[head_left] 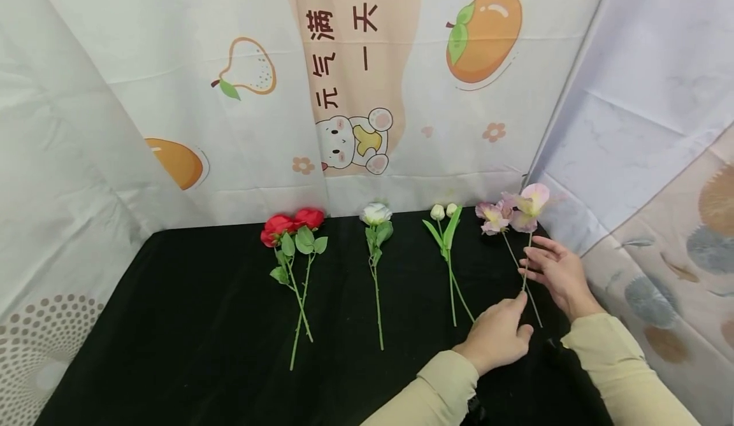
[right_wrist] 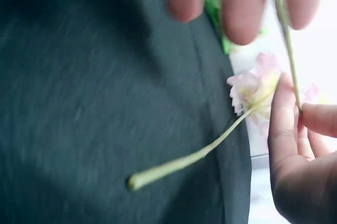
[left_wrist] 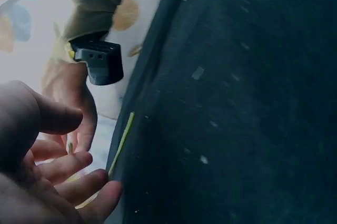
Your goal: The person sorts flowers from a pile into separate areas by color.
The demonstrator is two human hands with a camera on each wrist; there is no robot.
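In the head view my right hand (head_left: pixel 564 279) is at the right end of the black table. It pinches the thin stem of a pink flower (head_left: pixel 533 206) between thumb and index finger, as the right wrist view shows. My left hand (head_left: pixel 499 337) is just below, its index fingertip by the lower end of that stem. Thumb and fingers of the left hand stand apart in the left wrist view. A second pink flower (head_left: pixel 493 214) lies behind, its stem crossing under the held one; that bare stem (right_wrist: pixel 179 165) points toward the right wrist camera.
Left of the hands, on the black cloth (head_left: pixel 201 324), lie white tulips (head_left: pixel 450 241) with green leaves, a white rose (head_left: pixel 376 214) and two crossed red roses (head_left: pixel 292 225). A printed white curtain (head_left: pixel 241 133) hangs behind, and another patterned cloth (head_left: pixel 659 209) borders the right side.
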